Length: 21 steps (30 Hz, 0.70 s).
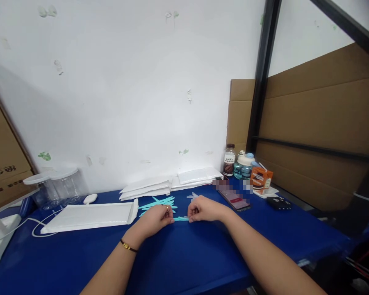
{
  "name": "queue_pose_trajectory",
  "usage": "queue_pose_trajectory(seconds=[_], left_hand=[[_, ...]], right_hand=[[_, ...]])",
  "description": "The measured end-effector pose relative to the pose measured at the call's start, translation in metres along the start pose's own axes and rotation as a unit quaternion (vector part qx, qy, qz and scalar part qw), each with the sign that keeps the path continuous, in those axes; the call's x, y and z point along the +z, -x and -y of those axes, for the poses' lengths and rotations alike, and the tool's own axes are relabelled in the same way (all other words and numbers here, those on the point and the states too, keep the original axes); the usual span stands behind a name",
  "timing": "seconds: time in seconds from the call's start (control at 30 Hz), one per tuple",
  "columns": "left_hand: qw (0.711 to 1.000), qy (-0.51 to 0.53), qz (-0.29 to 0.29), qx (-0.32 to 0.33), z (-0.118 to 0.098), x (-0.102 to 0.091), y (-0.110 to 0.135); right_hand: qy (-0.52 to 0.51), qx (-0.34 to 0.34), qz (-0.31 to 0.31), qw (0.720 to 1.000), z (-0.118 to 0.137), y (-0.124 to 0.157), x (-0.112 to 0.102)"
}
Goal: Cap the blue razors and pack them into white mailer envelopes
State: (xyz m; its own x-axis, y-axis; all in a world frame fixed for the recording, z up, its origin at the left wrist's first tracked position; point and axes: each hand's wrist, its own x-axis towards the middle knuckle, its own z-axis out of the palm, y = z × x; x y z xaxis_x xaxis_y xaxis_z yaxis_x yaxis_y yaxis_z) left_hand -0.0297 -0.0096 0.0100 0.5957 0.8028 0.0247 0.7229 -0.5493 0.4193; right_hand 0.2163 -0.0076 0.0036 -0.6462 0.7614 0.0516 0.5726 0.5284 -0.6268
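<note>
Low over the blue table, a short, thin teal plastic stick (181,219) spans the gap between my two hands; its exact kind is too small to tell. My left hand (156,217), wearing a ring and a dark bracelet, pinches the left end. The other end is between the closed fingertips of my right hand (204,209). Just beyond my left hand lies a loose pile of similar teal sticks (158,202). Several small translucent pieces (192,196) lie behind my right hand, which partly hides them.
A white padded envelope (89,217) lies left, near clear containers (64,186) and a white cable. Stacked white envelopes (147,188) line the wall. At right are a phone (235,197), a bottle (229,162), a blue-lidded jar (244,168), an orange carton (260,180) and a black object (279,203).
</note>
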Motion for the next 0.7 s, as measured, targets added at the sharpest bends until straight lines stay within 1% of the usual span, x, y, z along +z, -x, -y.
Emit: queue_pose_trajectory(seconds=[0.07, 0.17, 0.23, 0.3, 0.37, 0.43, 0.53, 0.6, 0.63, 0.7], left_hand=[[0.999, -0.009, -0.035, -0.019, 0.005, -0.005, 0.001], [0.996, 0.012, -0.068, -0.048, 0.01, -0.011, 0.003], [0.995, 0.067, -0.063, -0.048, 0.011, -0.012, 0.003], [0.99, 0.13, -0.047, -0.039, 0.009, -0.01, 0.003], [0.985, 0.164, -0.036, -0.033, 0.006, -0.007, 0.003], [0.984, 0.171, -0.036, -0.033, 0.006, -0.005, 0.002], [0.983, 0.176, -0.045, -0.027, 0.007, -0.003, 0.001], [0.983, 0.177, -0.048, -0.02, 0.008, -0.003, 0.001], [0.983, 0.176, -0.049, -0.018, 0.007, -0.003, 0.001], [0.984, 0.171, -0.051, -0.018, 0.006, -0.004, 0.001]], right_hand=[[0.021, 0.007, -0.054, 0.998, -0.007, 0.001, -0.006], [0.062, 0.048, -0.159, 0.984, -0.021, 0.002, -0.017], [0.085, 0.08, -0.196, 0.974, -0.028, 0.003, -0.02], [0.103, 0.086, -0.211, 0.968, -0.03, 0.003, -0.021], [0.111, 0.068, -0.212, 0.969, -0.028, 0.003, -0.019], [0.117, 0.05, -0.191, 0.973, -0.024, 0.004, -0.017], [0.145, 0.058, -0.136, 0.978, -0.019, 0.005, -0.013], [0.166, 0.071, -0.114, 0.977, -0.018, 0.004, -0.01], [0.173, 0.071, -0.112, 0.976, -0.017, 0.004, -0.009], [0.169, 0.052, -0.129, 0.976, -0.016, 0.002, -0.008]])
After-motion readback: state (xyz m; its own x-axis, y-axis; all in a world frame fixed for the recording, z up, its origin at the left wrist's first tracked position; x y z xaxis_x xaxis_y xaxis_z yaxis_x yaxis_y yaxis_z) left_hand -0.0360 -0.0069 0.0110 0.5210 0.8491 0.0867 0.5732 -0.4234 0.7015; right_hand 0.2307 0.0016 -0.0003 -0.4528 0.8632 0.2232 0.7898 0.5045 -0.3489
